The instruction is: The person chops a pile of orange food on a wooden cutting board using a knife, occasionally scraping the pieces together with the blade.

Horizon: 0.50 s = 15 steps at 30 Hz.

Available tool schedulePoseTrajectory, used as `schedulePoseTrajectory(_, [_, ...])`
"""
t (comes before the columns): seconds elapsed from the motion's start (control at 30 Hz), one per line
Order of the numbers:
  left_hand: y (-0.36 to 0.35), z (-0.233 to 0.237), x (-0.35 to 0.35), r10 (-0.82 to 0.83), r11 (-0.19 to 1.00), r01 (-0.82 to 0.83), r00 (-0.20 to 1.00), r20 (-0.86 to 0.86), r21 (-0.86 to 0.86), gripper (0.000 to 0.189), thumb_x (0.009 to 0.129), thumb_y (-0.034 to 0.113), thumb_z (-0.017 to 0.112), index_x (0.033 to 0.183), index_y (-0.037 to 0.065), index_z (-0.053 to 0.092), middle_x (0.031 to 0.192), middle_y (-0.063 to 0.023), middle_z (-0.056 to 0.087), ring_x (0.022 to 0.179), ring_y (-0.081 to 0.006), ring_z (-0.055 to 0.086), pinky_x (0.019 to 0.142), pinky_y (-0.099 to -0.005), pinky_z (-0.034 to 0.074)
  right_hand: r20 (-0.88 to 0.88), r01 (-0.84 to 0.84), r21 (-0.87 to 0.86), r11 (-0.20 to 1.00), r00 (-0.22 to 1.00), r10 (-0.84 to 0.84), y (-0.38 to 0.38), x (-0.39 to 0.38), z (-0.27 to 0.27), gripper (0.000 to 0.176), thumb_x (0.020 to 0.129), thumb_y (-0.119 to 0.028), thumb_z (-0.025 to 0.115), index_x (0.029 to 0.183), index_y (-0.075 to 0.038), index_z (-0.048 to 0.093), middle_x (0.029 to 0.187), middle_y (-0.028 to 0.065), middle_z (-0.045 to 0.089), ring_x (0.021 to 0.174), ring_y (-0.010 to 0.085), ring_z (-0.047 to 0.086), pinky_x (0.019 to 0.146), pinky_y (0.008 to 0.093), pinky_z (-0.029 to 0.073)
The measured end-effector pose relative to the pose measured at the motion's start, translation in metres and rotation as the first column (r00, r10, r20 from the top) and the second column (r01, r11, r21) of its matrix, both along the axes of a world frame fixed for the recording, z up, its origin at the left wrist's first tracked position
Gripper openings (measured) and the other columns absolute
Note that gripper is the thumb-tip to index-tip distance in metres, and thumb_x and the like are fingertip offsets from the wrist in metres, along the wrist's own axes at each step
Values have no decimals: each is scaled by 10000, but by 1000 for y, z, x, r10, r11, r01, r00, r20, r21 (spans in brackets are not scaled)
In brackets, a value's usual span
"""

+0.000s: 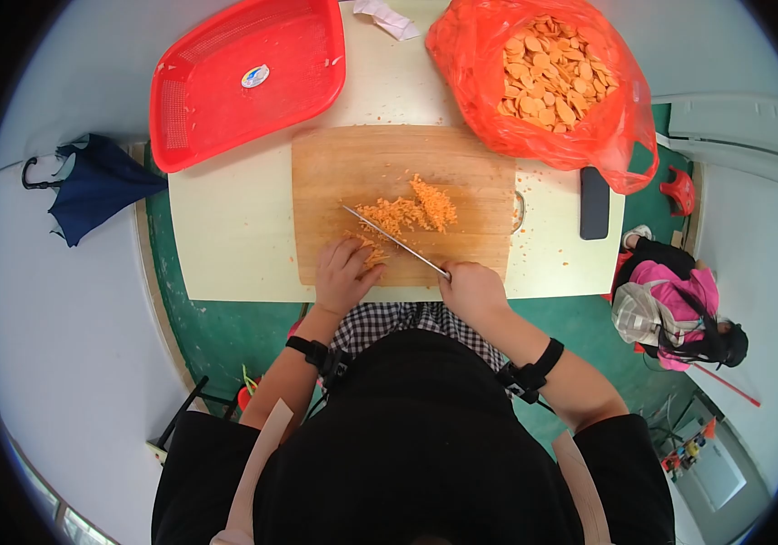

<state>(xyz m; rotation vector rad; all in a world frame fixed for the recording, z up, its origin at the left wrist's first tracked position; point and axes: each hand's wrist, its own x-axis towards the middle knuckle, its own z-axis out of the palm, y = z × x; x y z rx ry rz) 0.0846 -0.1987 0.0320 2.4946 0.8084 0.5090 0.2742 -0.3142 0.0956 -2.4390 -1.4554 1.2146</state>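
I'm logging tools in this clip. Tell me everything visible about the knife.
The knife has a long, thin, grey, metal-looking blade. It lies slantwise over the wooden cutting board, tip toward the far left, crossing the chopped orange pieces. The right hand grips its handle, which is hidden; the left hand rests beside the blade.

The person wears a black top [425,445], black wristbands [309,349] and checked trousers [389,318].

Orange carrot shreds [407,214], tan wooden board [461,163], red basket [225,100], navy umbrella [98,186].
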Motion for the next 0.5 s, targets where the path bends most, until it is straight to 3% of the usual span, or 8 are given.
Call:
schedulePoseTrajectory(0.43, [21,-13,-1,62,994,-65,998,29,91,163,741,60,608,904,55,610,778,-72,576,793,-259,554,698,-361,416,-14,36,-36,999,999,-37,1,-5,8,187,778,-196,521,741,-25,587,696,164,610,672,319,608,619,417,496])
schedulePoseTrajectory(0.5, [21,-7,-3,140,988,-145,986,-87,-54,163,777,77,584,936,50,610,783,-79,588,807,-263,549,715,-371,410,-4,32,-16,999,999,-33,-3,-4,2,208,805,-215,511,763,-33,603,679,171,606,658,330,602,609,423,492])
